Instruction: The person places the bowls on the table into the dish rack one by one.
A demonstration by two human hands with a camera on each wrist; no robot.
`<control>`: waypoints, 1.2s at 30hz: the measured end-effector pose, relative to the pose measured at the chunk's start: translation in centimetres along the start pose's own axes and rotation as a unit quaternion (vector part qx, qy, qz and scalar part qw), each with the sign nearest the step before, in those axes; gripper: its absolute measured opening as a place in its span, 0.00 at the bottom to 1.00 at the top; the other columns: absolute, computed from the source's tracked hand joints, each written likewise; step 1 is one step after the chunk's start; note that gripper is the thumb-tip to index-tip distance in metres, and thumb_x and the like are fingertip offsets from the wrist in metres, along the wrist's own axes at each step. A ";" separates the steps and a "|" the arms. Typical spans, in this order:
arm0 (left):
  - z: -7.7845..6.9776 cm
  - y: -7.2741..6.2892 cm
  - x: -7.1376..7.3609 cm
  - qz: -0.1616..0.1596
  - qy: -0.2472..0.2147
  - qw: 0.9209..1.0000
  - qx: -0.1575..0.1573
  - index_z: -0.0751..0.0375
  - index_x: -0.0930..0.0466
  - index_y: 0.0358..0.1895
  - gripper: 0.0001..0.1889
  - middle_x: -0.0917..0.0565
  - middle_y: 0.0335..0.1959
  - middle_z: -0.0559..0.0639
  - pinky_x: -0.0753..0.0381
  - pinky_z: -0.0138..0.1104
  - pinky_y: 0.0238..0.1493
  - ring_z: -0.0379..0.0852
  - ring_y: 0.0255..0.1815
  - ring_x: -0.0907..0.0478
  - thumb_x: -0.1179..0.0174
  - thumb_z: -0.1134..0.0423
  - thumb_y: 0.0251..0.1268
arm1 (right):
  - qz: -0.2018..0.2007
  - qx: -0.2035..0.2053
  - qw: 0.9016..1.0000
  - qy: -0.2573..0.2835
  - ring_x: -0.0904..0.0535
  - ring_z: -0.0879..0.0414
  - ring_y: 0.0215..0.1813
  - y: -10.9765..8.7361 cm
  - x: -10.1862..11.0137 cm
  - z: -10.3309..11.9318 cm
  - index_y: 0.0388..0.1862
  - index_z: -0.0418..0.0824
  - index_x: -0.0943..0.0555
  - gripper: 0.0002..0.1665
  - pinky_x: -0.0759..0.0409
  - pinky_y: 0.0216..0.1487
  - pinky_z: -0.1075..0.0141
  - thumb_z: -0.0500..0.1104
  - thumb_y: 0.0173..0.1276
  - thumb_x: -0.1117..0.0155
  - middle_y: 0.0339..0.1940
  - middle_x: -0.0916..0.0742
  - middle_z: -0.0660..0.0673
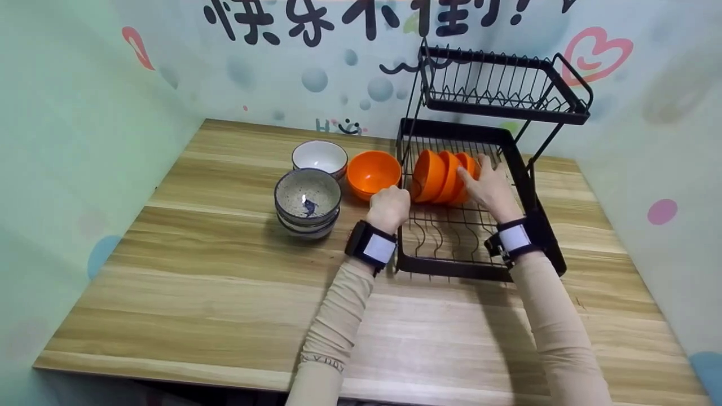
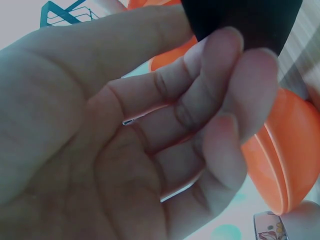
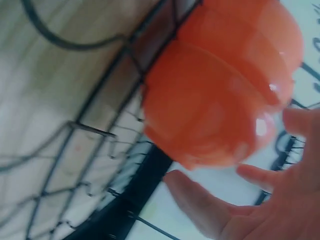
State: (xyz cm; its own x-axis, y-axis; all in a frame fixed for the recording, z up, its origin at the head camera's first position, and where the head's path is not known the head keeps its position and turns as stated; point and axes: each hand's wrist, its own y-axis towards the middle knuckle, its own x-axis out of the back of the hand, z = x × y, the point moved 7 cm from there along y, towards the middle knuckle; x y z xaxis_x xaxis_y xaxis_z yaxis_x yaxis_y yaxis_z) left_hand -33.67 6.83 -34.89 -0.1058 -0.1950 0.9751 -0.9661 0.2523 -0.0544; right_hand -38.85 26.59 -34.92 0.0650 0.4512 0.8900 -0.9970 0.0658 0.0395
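My left hand (image 1: 390, 208) is at the left side of the black dish rack (image 1: 479, 272), its fingers curled over the dark rim (image 2: 240, 20) in the left wrist view. Inside the rack's lower tier, orange bowls (image 1: 430, 177) stand on edge, leaning in a row. Around the rightmost bowl (image 3: 200, 105), my right hand (image 1: 492, 189) is spread, thumb and fingers extended right beside its curved outside. Just left of the rack, nested orange bowls (image 2: 295, 145) sit upright on the table, near my left hand.
A stack of speckled grey bowls (image 1: 307, 197) stands left of the orange ones, with a white bowl (image 1: 320, 157) behind. Above the lower tier rises the rack's upper shelf (image 1: 502, 107). Walls border the wooden table (image 1: 225, 316) at the back and sides.
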 end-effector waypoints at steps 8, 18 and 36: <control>0.0 0.1 -0.1 0.005 0.000 1.000 0.002 0.58 0.17 0.49 0.14 0.16 0.50 0.55 0.16 0.44 0.44 0.52 0.50 0.18 0.49 0.67 0.67 | -0.019 0.024 0.999 -0.028 0.29 0.28 0.59 -3.4 1.5 1.6 0.72 0.39 0.42 0.43 0.27 0.55 0.39 0.64 0.69 0.52 0.67 0.38 0.21; 0.6 0.4 -0.3 0.027 -0.018 0.999 0.001 0.60 0.17 0.49 0.13 0.16 0.51 0.55 0.18 0.44 0.48 0.52 0.50 0.18 0.42 0.62 0.63 | -0.013 0.049 0.999 -0.010 0.27 0.29 0.56 -5.7 2.4 2.1 0.69 0.37 0.38 0.38 0.28 0.53 0.37 0.62 0.70 0.51 0.64 0.31 0.24; 3.1 2.6 0.1 -0.176 0.006 0.983 -0.044 0.66 0.22 0.46 0.10 0.15 0.42 0.60 0.21 0.46 0.51 0.57 0.46 0.18 0.45 0.70 0.63 | -0.028 0.091 0.995 0.023 0.18 0.42 0.46 -6.8 3.8 3.4 0.66 0.37 0.34 0.34 0.20 0.41 0.51 0.58 0.70 0.47 0.48 0.17 0.33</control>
State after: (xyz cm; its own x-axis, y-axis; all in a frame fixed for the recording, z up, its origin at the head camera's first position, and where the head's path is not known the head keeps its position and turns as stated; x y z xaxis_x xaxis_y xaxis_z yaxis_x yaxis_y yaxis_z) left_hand -36.88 4.56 -35.64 0.2346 -0.2743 0.9326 -0.9185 0.2515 0.3050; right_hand -31.97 24.83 -30.21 0.1175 0.4912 0.8631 -0.9825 -0.0688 0.1729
